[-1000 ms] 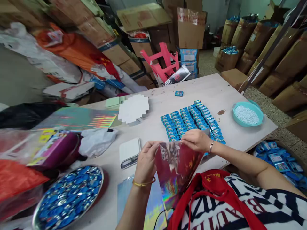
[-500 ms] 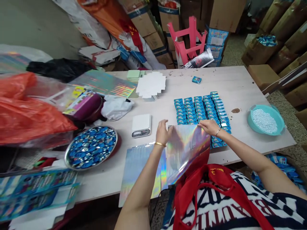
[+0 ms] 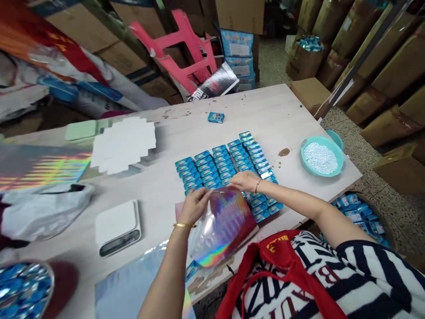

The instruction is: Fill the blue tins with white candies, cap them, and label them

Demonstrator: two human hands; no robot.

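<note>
Between my hands hangs a shiny holographic sheet or bag (image 3: 221,226), bent and reflecting rainbow colours. My left hand (image 3: 193,204) pinches its upper left edge. At its upper right edge are the closed fingers of my right hand (image 3: 245,180), close to the rows of small blue packs (image 3: 212,166). Those packs stand in several columns on the table, and the nearest ones are partly hidden by my hands and the sheet. More holographic sheets (image 3: 133,283) lie flat at the table's front edge, partly under my left forearm.
A white scale (image 3: 117,223) sits left of my left hand. Beyond it lies a stack of white cut card (image 3: 123,144). One blue box (image 3: 215,117) rests at the back; a turquoise basin (image 3: 322,170) of white pieces stands right.
The view has swung right. My hands and the held sheet have moved right, over the front of the blue packs and off the flat sheets. The held sheet is now more bent.
</note>
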